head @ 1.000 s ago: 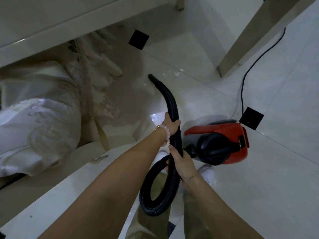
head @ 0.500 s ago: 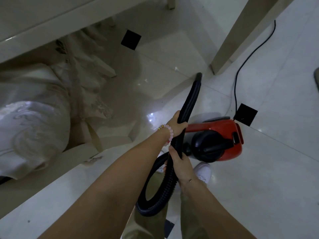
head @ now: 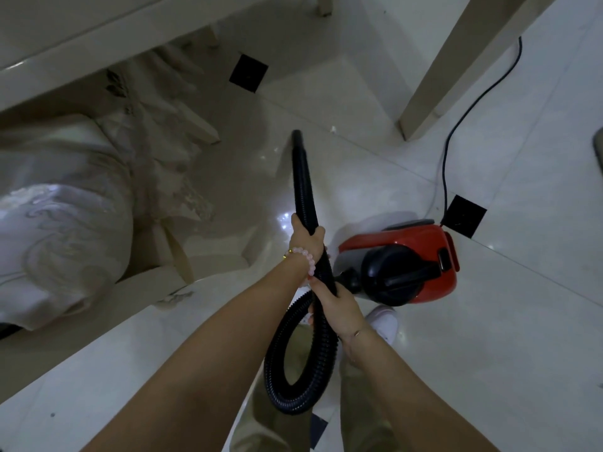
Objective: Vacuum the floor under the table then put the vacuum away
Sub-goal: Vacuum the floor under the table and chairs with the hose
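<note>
A black ribbed vacuum hose (head: pixel 303 177) runs from a loop by my legs up to its nozzle tip, which points at the pale tiled floor under the table. My left hand (head: pixel 306 241), with a pink bead bracelet, grips the hose farther up. My right hand (head: pixel 336 301) grips it just below. The red and black vacuum body (head: pixel 401 259) sits on the floor right of my hands. A small white scrap (head: pixel 333 128) lies on the floor beyond the nozzle.
A cream table leg (head: pixel 434 93) stands at the upper right, with the black power cord (head: pixel 456 132) trailing past it to the vacuum. A cushioned cream chair (head: pixel 65 223) fills the left side under the table edge (head: pixel 98 31). My white shoe (head: pixel 385 321) is below the vacuum.
The nozzle swung from the left over to the right near the table leg, then back toward the middle. Both hands kept their grip on the hose.
</note>
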`<move>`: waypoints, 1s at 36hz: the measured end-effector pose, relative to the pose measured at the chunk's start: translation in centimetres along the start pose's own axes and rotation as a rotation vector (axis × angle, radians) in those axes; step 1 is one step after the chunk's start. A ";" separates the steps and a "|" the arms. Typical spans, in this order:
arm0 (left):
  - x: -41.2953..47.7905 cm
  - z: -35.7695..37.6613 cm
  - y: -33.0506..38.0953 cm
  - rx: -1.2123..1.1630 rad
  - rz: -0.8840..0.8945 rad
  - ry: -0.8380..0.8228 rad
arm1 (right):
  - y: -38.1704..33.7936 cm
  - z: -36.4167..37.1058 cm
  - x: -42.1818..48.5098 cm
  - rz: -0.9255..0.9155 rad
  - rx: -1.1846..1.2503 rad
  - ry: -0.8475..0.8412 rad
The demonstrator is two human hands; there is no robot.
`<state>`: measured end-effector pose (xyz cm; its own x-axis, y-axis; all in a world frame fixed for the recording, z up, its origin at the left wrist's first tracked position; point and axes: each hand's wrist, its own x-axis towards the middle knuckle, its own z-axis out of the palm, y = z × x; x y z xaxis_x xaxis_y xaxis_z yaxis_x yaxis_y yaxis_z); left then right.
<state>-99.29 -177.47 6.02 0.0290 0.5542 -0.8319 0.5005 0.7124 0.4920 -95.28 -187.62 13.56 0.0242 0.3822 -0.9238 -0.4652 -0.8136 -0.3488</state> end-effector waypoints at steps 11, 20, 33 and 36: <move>-0.5 -1.0 1.1 0.086 -0.016 -0.256 | 0.7 0.5 -0.6 -0.014 0.038 0.015; -1.0 0.9 3.2 0.239 0.087 -0.412 | 0.4 0.1 -0.8 -0.013 0.129 0.076; -1.0 2.3 2.7 0.175 0.075 -0.204 | -0.3 -1.6 0.1 -0.023 0.113 0.058; -0.9 2.1 2.1 0.140 0.044 -0.076 | -0.5 -1.7 0.4 -0.009 0.090 0.021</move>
<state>-96.46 -177.36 7.22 0.1166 0.5454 -0.8300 0.6128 0.6181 0.4923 -93.54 -187.77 13.14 0.0469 0.3788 -0.9243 -0.5424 -0.7674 -0.3420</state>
